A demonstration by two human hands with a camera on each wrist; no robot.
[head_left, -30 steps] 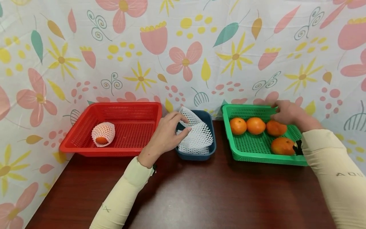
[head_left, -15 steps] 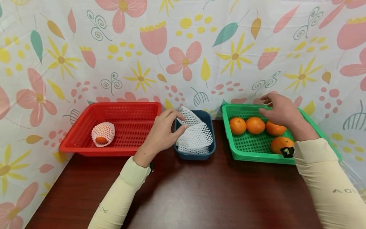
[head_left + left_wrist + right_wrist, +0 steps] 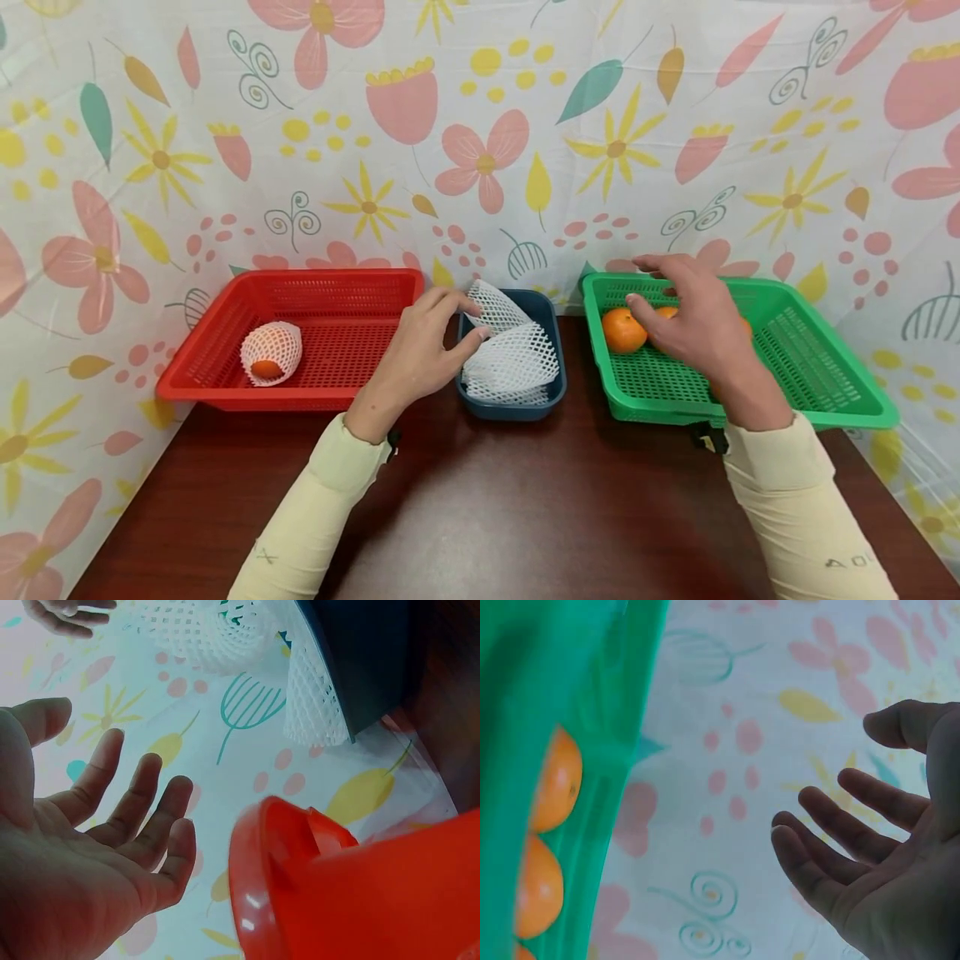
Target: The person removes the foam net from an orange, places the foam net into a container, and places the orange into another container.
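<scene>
My left hand (image 3: 418, 350) hovers at the left edge of a small dark blue basket (image 3: 512, 412), its fingers loosely bent and holding nothing. White foam fruit nets (image 3: 513, 362) lie in that basket, close to the thumb and fingertips. My right hand (image 3: 697, 321) is above the green basket (image 3: 840, 367), thumb and fingers apart with nothing between them. Under it sit oranges, one plainly visible orange (image 3: 624, 330) at the left, the others partly hidden by the hand. In the right wrist view, oranges (image 3: 544, 889) line the green basket's wall, apart from the relaxed fingers.
A red basket (image 3: 345, 392) stands at the left with one orange in a foam net (image 3: 272, 353) inside. All three baskets stand in a row on the dark brown table (image 3: 570, 508), before a flower-patterned cloth (image 3: 480, 100).
My right hand has moved left over the green basket, from its back right part to above the oranges. The left hand has drawn back slightly left.
</scene>
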